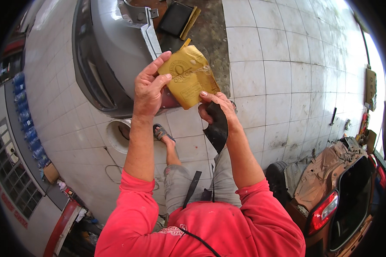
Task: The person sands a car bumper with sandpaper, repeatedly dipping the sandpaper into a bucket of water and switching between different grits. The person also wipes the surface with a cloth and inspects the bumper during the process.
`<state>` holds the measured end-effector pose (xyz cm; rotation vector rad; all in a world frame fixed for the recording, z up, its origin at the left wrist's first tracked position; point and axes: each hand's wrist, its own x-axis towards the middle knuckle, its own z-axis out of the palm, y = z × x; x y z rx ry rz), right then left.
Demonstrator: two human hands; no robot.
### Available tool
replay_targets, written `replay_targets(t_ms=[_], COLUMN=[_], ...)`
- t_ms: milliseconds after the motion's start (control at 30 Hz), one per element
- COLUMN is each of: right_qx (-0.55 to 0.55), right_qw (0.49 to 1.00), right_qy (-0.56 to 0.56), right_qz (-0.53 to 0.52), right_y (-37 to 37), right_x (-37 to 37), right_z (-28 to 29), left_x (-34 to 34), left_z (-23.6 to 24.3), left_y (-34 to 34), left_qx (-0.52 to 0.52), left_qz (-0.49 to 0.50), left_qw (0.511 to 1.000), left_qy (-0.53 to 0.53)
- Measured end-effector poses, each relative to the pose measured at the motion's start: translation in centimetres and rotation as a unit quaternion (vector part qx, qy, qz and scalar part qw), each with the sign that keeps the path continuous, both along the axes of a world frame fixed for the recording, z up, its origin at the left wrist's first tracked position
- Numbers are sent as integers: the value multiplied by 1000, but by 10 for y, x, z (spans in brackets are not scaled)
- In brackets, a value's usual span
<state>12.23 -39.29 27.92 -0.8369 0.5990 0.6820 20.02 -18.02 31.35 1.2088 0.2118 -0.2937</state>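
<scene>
Both hands hold a creased yellow sheet (192, 83), which looks like sandpaper with print on its back, up in front of the car bumper. My left hand (150, 88) is closed on its left edge, thumb on the front and fingers behind. My right hand (220, 109) pinches its lower right corner with the thumb. A torn black piece (217, 128), probably sandpaper too, hangs from that same hand, under the fingers. Just beyond is the grey bumper (111, 47), with a bare metal-coloured bracket (150, 38) along its right side.
A dark board (212, 36) lies beyond the sheet, bearing a black rectangular thing (176, 19) with a yellow edge. A white bucket (114, 139) stands near my sandalled foot (163, 133). At the lower right is a brown car body with a red tail light (324, 212). Blue-wrapped bottles (28, 120) line the left wall.
</scene>
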Motion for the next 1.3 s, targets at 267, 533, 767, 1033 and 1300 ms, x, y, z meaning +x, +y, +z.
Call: replay_targets(t_ms=[267,533,767,1033,1300], right_qx=[-32,-227,-240,-272,-176], right_qw=[993,904,919,918,973], right_qy=[-90,-212,-193,-175,-135], right_qz=[-74,293,246,230,-56], right_y=[0,-56,-26,-16,-2], right_x=[-24,-11,13,-4,-35], right_z=[-23,-4,11,27,-7], left_x=[2,28,47,41,-76], left_z=[-7,-7,5,2,-27], left_y=[-3,32,23,3,-5], left_qx=[185,201,194,229,-30], left_qz=[-22,-154,-359,-324,31], left_qw=[980,967,913,914,998], left_qy=[-71,-40,-28,-77,53])
